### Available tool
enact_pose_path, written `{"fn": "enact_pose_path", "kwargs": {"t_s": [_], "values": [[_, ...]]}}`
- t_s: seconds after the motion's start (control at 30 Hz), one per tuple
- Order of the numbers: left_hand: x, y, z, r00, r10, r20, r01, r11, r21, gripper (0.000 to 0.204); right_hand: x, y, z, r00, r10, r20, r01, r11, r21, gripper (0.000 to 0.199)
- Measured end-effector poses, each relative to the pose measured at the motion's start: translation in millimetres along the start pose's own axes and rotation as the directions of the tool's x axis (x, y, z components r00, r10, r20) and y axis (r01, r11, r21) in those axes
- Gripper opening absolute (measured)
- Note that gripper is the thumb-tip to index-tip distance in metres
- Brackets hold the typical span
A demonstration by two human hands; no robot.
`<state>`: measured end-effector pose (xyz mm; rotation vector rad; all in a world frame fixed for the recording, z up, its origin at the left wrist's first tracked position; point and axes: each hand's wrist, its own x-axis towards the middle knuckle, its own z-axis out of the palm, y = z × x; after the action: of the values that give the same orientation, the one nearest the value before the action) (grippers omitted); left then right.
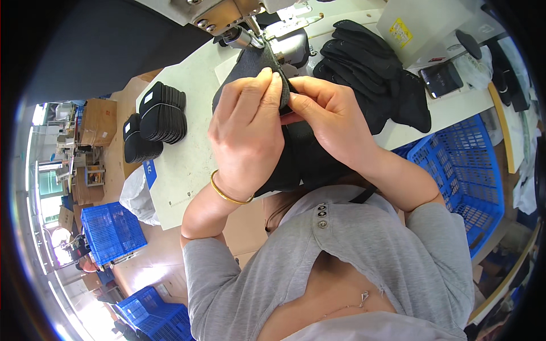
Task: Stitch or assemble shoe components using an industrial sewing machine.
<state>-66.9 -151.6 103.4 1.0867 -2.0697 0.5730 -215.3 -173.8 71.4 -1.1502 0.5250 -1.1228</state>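
Note:
A piece of black fabric point(245, 67) runs from under the sewing machine's presser area point(257, 42) down toward me. My left hand point(250, 122) pinches its edge between thumb and fingers, just in front of the machine. Close beside it, my right hand point(325, 111) grips the same fabric along its right edge. The fingertips of both hands almost meet. More black cloth point(307, 154) hangs below my hands over the table's front edge. The needle point itself is too small to make out.
Bundled black pieces point(164, 113) stand on the white table point(193, 79) at left. A pile of black sewn pieces point(364, 68) lies at right, near a phone point(441, 79). Blue crates point(463, 176) stand beside the table on the right and on the floor at left.

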Motion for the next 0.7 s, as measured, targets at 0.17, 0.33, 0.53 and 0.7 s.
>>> {"fn": "enact_pose_path", "kwargs": {"t_s": [0.17,0.33,0.53,0.7], "values": [[1.7,2.4,5.0,1.000,0.028,-0.005,-0.028,0.998,0.060,0.039,1.3,-4.9,-2.2,1.000,-0.007,-0.029,0.006,1.000,-0.022,0.023],[7.1,6.8,2.1,0.999,-0.043,0.024,0.042,0.997,0.059,0.032,7.2,-4.2,-3.7,1.000,-0.005,-0.005,0.005,1.000,0.007,0.023],[12.4,-6.0,10.3,1.000,0.000,-0.007,0.001,0.993,0.116,0.029,18.7,-3.3,0.5,1.000,0.000,-0.012,0.001,0.998,0.070,0.021],[15.2,-18.3,14.4,1.000,0.023,-0.019,-0.021,0.993,0.115,0.026,26.7,-0.7,-0.2,1.000,-0.009,-0.019,0.011,0.995,0.097,0.021]]}}
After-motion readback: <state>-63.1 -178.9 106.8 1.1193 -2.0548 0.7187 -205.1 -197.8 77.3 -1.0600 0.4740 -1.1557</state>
